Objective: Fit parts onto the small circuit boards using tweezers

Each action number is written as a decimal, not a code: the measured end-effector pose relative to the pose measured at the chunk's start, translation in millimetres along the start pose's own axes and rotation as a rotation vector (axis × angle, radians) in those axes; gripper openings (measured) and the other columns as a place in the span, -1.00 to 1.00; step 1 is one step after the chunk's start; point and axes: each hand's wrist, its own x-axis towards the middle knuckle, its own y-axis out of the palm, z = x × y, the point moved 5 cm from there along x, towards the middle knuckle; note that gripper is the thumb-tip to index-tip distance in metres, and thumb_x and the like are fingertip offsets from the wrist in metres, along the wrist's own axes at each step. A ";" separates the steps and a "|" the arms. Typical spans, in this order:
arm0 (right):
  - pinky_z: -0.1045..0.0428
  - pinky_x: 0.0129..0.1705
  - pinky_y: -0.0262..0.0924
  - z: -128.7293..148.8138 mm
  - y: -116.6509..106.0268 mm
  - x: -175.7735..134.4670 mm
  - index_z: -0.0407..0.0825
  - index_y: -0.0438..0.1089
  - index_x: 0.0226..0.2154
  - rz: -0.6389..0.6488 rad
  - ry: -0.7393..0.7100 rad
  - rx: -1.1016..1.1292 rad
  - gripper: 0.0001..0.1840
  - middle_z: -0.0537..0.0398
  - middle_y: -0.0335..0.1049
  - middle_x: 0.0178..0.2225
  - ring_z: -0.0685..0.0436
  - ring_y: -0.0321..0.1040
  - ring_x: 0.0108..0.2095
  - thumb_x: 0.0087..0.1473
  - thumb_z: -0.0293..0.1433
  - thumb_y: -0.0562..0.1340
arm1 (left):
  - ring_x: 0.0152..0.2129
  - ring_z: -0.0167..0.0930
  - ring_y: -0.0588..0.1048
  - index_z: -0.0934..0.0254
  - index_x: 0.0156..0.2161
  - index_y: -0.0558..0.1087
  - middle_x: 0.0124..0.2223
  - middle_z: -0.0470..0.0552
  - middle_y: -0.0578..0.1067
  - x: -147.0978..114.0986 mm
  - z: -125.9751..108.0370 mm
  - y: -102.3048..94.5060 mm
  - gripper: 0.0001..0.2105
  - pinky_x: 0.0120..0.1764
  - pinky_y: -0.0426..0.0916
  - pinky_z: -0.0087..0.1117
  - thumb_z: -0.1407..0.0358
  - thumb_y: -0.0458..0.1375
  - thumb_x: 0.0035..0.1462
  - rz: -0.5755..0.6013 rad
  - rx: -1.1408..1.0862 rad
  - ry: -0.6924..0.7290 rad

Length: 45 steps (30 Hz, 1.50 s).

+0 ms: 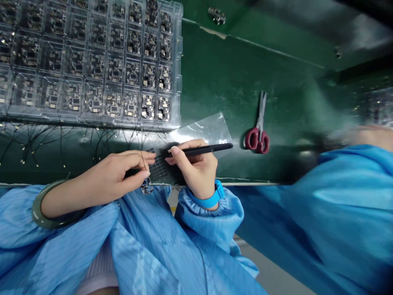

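Note:
My left hand (123,174) is closed, thumb and fingers pinching a small circuit board (146,187) at the table's front edge. A thin black wire rises past the fingertips from near that board. In my right hand (196,164) is a pair of black tweezers (208,150), held like a pen with the tips toward the left. Both hands' fingertips are close to a sheet of small dark squares (158,164), which lies between them. Partly under the right hand and tweezers rests a clear plastic sheet (211,127). The tweezer tips are hard to make out.
A clear compartment tray (179,82) full of circuit boards stands at the back left, thin black wires (61,141) trailing over its front. Red-handled scissors (258,131) lie on the green table (221,73) to the right. Another person's blue sleeve (346,192) reaches in at far right.

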 end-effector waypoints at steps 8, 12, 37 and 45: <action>0.10 -0.49 0.35 -1.2 1.6 1.9 -0.02 0.33 -0.38 0.041 -0.008 -0.071 -0.79 0.21 0.43 -0.53 0.01 0.46 -0.54 0.05 -0.25 0.32 | 0.09 -0.33 0.40 0.24 -0.32 0.39 0.06 0.08 0.49 0.5 0.1 0.3 -0.86 0.09 0.34 -0.24 0.29 0.03 0.24 -0.002 -0.013 0.002; 0.11 -0.49 0.37 -0.4 0.3 1.9 -0.01 0.32 -0.40 0.012 0.002 -0.006 -0.80 0.23 0.43 -0.55 0.03 0.45 -0.57 0.04 -0.27 0.33 | 0.10 -0.34 0.39 0.26 -0.32 0.39 0.07 0.10 0.48 0.8 0.3 0.4 -0.84 0.10 0.33 -0.28 0.28 0.02 0.24 0.006 0.002 0.002; 0.14 -0.51 0.37 0.3 -1.1 1.2 -0.02 0.34 -0.40 -0.026 -0.041 -0.009 -0.83 0.23 0.43 -0.55 0.03 0.46 -0.56 0.02 -0.33 0.34 | 0.07 -0.36 0.42 0.28 -0.33 0.41 0.09 0.13 0.47 0.2 -1.5 -0.5 -0.83 0.08 0.34 -0.31 0.29 0.02 0.24 -0.007 0.002 0.002; 0.14 -0.53 0.35 2.1 0.9 2.4 -0.02 0.34 -0.41 0.021 -0.007 -0.038 -0.82 0.24 0.44 -0.59 0.04 0.44 -0.59 0.01 -0.31 0.35 | 0.09 -0.36 0.40 0.25 -0.32 0.40 0.11 0.08 0.46 0.1 0.6 0.0 -0.86 0.09 0.33 -0.30 0.30 0.03 0.23 0.007 -0.004 -0.008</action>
